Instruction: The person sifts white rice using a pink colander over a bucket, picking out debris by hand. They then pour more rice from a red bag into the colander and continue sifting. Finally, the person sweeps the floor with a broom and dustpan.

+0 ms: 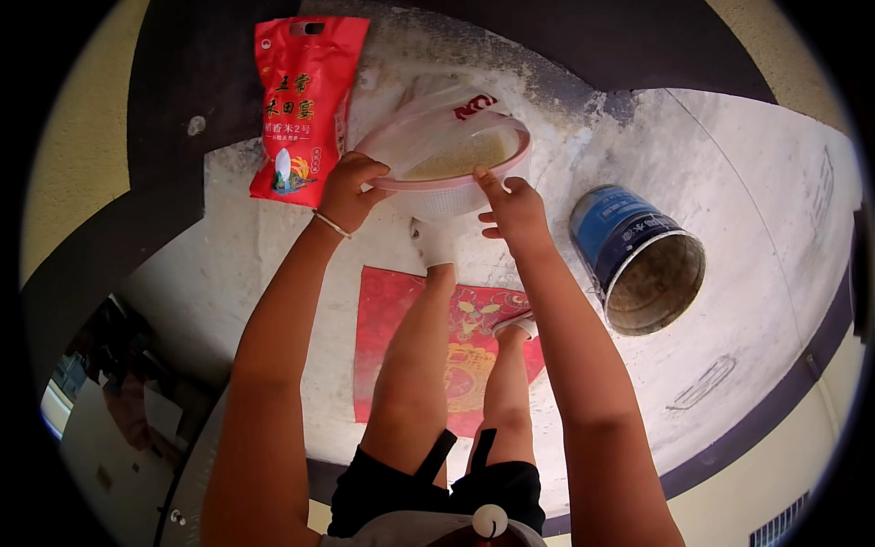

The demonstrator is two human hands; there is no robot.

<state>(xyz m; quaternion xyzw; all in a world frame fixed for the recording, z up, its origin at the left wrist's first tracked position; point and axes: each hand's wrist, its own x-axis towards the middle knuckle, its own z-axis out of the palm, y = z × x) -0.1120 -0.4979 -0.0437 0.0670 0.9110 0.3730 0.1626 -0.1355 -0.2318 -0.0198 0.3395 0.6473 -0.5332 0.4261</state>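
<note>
We hold one pink basin out in front of us, above the pale concrete floor, with one heap of pale rice inside it and one clear plastic bag draped over its far side. Our left hand is curled tight around the rim on the near left, a thin bracelet on that wrist; our right hand clamps the near right rim, thumb on top. One red rice bag lies on the floor just left of the basin. One blue metal bucket stands to the right, apart from it. Under our two feet lies one red mat with a gold pattern.
</note>
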